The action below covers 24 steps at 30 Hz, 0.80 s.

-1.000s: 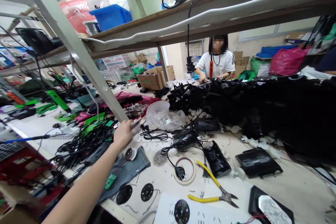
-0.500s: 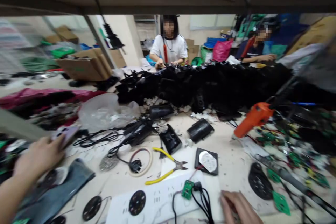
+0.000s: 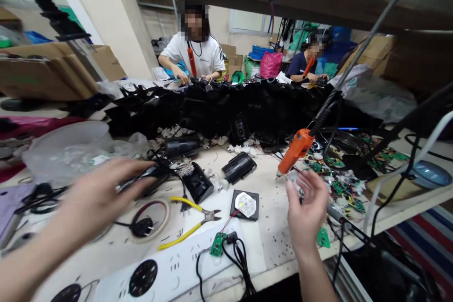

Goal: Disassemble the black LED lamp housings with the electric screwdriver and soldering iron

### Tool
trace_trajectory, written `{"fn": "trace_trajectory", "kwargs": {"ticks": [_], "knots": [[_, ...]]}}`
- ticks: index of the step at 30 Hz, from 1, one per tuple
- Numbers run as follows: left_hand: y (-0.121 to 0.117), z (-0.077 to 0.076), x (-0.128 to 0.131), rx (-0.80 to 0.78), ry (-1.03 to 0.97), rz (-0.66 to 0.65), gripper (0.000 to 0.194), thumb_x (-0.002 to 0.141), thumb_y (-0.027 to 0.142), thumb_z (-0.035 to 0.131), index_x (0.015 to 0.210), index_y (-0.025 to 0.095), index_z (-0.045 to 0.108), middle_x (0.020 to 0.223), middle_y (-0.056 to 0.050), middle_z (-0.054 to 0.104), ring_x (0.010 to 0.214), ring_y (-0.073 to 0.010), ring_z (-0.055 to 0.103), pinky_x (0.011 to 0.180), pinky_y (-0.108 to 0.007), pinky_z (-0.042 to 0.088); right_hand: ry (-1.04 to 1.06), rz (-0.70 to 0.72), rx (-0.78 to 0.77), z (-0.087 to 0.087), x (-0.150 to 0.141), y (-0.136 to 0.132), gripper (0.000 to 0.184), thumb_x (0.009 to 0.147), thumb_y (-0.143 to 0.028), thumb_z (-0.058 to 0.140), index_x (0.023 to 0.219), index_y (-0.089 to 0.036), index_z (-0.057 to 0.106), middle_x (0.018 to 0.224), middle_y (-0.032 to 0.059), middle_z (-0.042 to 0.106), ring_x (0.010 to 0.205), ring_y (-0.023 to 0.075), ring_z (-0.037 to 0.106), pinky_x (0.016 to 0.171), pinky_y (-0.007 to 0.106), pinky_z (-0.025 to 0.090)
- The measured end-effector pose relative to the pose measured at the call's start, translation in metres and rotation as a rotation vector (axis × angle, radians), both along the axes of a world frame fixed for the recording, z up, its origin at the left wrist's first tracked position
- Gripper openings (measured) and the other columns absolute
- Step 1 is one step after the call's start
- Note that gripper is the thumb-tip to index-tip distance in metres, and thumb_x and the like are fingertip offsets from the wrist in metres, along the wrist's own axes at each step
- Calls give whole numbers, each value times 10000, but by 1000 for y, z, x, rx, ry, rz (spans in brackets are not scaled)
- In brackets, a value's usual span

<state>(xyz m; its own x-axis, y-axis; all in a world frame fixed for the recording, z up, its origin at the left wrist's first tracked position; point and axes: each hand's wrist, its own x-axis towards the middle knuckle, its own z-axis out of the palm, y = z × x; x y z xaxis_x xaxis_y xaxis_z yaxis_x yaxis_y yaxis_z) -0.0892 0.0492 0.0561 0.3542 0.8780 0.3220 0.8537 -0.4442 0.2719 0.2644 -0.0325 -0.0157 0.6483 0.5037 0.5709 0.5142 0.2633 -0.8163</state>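
Note:
My left hand (image 3: 109, 188), blurred by motion, reaches over the left of the table with thumb and fingers apart. Its fingertips are at a black housing with a cable (image 3: 155, 170); whether they touch it I cannot tell. My right hand (image 3: 307, 207) is raised, palm inward and fingers spread, just below the tip of a hanging orange electric screwdriver (image 3: 296, 150). Between the hands lie yellow-handled cutters (image 3: 193, 231), a black square block with a white LED board (image 3: 245, 204), and a small green circuit board (image 3: 217, 244) wired to it.
A white power strip (image 3: 184, 264) runs along the front edge. Black housings (image 3: 239, 168) lie mid-table before a large black heap (image 3: 212, 108). Circuit boards (image 3: 339, 184) pile at right. A clear plastic bag (image 3: 81, 151) is at left. Two people sit opposite.
My left hand has left the purple, phone-like object and moved right to the black housing. My right hand has risen from the front edge towards the screwdriver. The view has swung right.

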Motion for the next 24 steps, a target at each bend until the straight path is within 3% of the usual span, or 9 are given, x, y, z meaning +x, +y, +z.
{"fn": "trace_trajectory", "kwargs": {"ticks": [2, 5, 8, 11, 16, 20, 24], "knots": [[-4, -13, 34, -67, 18, -146, 368, 867, 437, 435, 992, 218, 703, 983, -55, 702, 863, -207, 664, 774, -313, 540, 68, -4, -14, 6, 3, 14, 552, 830, -343, 655, 1306, -176, 428, 1260, 178, 520, 1138, 257, 564, 968, 477, 490], [-10, -23, 49, -158, 44, -119, 355, 874, 352, 394, 971, 214, 707, 930, -64, 723, 821, -206, 672, 729, -291, 525, 66, 20, -63, 2, 6, 8, 506, 820, -369, 662, 1251, -179, 477, 1173, 156, 577, 1048, 250, 609, 914, 463, 519], [-16, -22, 24, -183, 51, 71, 295, 834, 337, 443, 876, 202, 703, 869, -54, 732, 767, -208, 664, 726, -296, 511, -102, 108, -217, -16, 6, -15, 312, 837, -391, 638, 1060, -177, 596, 979, 107, 648, 865, 226, 644, 828, 428, 543], [-26, -19, -5, -250, 28, 207, 259, 816, 367, 489, 826, 215, 698, 836, -29, 736, 762, -206, 662, 732, -291, 500, -313, 256, -372, -34, 1, -31, 316, 856, -432, 606, 1066, -195, 608, 999, 96, 650, 800, 216, 646, 741, 386, 553], [-50, -25, -18, -404, -21, 256, 227, 838, 339, 512, 837, 204, 693, 841, -26, 731, 765, -195, 661, 728, -280, 488, -585, 414, -370, -45, -13, -27, 423, 895, -486, 532, 1215, -209, 531, 1103, 101, 619, 1016, 262, 608, 871, 426, 524], [-77, -29, -14, -575, -21, 87, 211, 804, 343, 625, 953, 210, 692, 959, -43, 701, 887, -216, 644, 789, -299, 493, -666, 501, -380, -44, -14, -19, 461, 904, -492, 521, 1276, -222, 481, 1147, 104, 610, 1082, 273, 580, 922, 448, 494], [-103, -35, -6, -676, 6, -84, 540, 655, 324, 811, 1161, 259, 634, 1182, -62, 612, 1117, -264, 560, 951, -344, 458, -705, 544, -402, -44, -12, -15, 478, 892, -500, 537, 1278, -224, 480, 1134, 101, 623, 1063, 278, 583, 909, 453, 490]]}}
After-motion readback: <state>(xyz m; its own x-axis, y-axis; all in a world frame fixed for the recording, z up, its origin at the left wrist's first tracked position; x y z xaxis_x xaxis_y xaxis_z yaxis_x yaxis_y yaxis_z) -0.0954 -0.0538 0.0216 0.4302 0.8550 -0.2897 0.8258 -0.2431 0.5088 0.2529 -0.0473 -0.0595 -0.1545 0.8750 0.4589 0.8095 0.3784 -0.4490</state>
